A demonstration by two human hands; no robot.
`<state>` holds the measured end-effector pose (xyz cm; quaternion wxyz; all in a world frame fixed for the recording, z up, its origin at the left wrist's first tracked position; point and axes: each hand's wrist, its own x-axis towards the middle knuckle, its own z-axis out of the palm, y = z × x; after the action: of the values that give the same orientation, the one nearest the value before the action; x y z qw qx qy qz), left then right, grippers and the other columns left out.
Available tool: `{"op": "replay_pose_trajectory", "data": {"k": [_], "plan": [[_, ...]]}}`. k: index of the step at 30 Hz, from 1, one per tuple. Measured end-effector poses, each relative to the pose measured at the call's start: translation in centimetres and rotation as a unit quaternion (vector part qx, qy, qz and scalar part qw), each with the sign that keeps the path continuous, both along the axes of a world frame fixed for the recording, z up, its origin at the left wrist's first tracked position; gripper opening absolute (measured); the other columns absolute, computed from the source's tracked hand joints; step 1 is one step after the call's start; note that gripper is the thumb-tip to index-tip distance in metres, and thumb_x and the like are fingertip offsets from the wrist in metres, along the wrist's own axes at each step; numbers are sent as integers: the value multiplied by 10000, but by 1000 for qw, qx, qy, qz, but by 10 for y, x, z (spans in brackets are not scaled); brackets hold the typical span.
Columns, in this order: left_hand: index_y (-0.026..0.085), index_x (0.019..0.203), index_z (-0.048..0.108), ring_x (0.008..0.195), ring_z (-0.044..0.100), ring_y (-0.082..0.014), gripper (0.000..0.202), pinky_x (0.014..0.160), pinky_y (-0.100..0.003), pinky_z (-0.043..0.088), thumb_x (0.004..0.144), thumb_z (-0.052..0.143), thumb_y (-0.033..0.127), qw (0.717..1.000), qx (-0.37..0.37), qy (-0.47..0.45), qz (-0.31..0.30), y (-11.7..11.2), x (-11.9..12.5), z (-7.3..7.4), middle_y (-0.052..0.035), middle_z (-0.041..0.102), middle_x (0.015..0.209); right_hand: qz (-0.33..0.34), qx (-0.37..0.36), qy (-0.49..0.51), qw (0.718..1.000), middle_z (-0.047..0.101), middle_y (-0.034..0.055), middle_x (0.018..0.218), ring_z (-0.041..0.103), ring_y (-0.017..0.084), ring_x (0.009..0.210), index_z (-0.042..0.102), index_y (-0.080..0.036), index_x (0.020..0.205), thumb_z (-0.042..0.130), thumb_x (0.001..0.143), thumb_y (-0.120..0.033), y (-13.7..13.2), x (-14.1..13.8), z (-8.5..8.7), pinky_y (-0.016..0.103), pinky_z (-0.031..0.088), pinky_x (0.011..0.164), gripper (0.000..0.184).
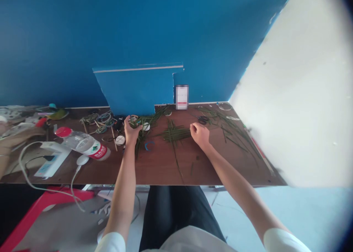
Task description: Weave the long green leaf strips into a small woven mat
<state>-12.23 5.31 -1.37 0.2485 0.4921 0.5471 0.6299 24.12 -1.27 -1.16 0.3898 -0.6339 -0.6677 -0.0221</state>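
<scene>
On the brown table, a small woven mat of green leaf strips (173, 131) lies flat in front of me. My right hand (200, 135) is closed at the mat's right edge; whatever its fingers hold, if anything, is hidden. To the left, my left hand (132, 131) is open, thumb and fingers spread apart, beside a loose pile of green leaf strips (142, 132). One long strip (177, 160) runs from the mat towards the table's front edge. Dark-handled scissors (203, 119) lie just behind my right hand.
More leaf strips (237, 130) are scattered at the right. A water bottle (85, 144) lies on its side across a white power strip (52, 160) at the left, near coiled cords (102, 120). Another person's hand (19, 138) reaches in there. A blurred card (182, 97) leans against the blue wall.
</scene>
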Motion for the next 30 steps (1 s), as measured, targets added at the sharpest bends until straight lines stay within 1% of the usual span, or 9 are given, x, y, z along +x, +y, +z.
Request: {"op": "replay_pose_trajectory", "data": {"k": [3, 6, 11, 13, 16, 19, 21, 25, 30], "plan": [[225, 1334, 472, 871, 672, -150, 785, 811, -290, 555, 620, 796, 184, 998, 25, -44, -25, 3, 5, 0, -67, 655, 1099, 2, 0, -1, 1000, 640, 46, 730, 532, 151, 670, 608, -190, 754, 423, 957, -339, 0, 1, -1, 272, 233, 592, 312], [174, 1217, 554, 934, 687, -174, 491, 886, -326, 541, 766, 703, 298, 998, 48, -37, -33, 6, 5, -2, -86, 679, 1059, 4, 0, -1, 1000, 645, 43, 735, 535, 151, 674, 606, -193, 754, 426, 957, -333, 1, 1, -1, 271, 233, 590, 305], [156, 1121, 589, 934, 694, -200, 302, 869, -343, 530, 939, 455, 357, 997, 1, 65, 48, 4, -5, -2, -104, 703, 984, 3, -5, -3, 1000, 646, 58, 738, 537, 160, 676, 612, -189, 757, 409, 965, -356, 0, 0, 0, 275, 230, 586, 336], [159, 1145, 599, 974, 682, -216, 321, 910, -363, 506, 970, 385, 323, 990, -15, 125, 66, -1, -6, 3, -117, 702, 1015, 3, -6, -4, 1000, 645, 62, 738, 536, 162, 676, 614, -187, 756, 401, 967, -366, 0, 0, 0, 277, 231, 586, 350], [145, 1409, 433, 1069, 639, -264, 472, 971, -411, 465, 944, 411, 227, 973, -34, 205, 101, -15, -1, 14, -167, 648, 1142, -1, -4, -3, 1000, 646, 60, 736, 538, 160, 674, 613, -187, 753, 403, 966, -369, 0, -1, 0, 277, 231, 585, 350], [159, 1511, 314, 1276, 469, -367, 680, 1075, -512, 351, 857, 497, 139, 940, -48, 297, 160, -30, 8, 27, -230, 480, 1344, -2, -3, -3, 1000, 646, 53, 730, 541, 157, 675, 606, -190, 745, 414, 963, -358, 0, -1, 1, 276, 232, 587, 336], [208, 1499, 349, 1328, 377, -417, 703, 1073, -581, 312, 823, 518, 121, 924, -67, 332, 180, -38, 12, 34, -228, 373, 1430, -1, -1, -4, 1000, 647, 50, 729, 544, 157, 678, 601, -192, 742, 417, 963, -351, -1, -1, 1, 274, 234, 590, 328], [235, 1228, 626, 1358, 275, -439, 476, 1036, -621, 291, 798, 497, 77, 905, -77, 378, 182, -42, 11, 40, -164, 316, 1500, 2, 2, -4, 1000, 653, 44, 743, 546, 155, 683, 604, -195, 757, 420, 963, -349, -1, 0, 2, 271, 235, 592, 316], [222, 916, 697, 1192, 430, -384, 258, 975, -547, 366, 793, 509, 95, 892, -90, 434, 91, -36, 0, 35, -133, 586, 1206, 4, -7, -1, 1000, 644, 54, 745, 541, 156, 683, 612, -186, 758, 407, 965, -358, -1, 0, 2, 273, 240, 593, 338]]}}
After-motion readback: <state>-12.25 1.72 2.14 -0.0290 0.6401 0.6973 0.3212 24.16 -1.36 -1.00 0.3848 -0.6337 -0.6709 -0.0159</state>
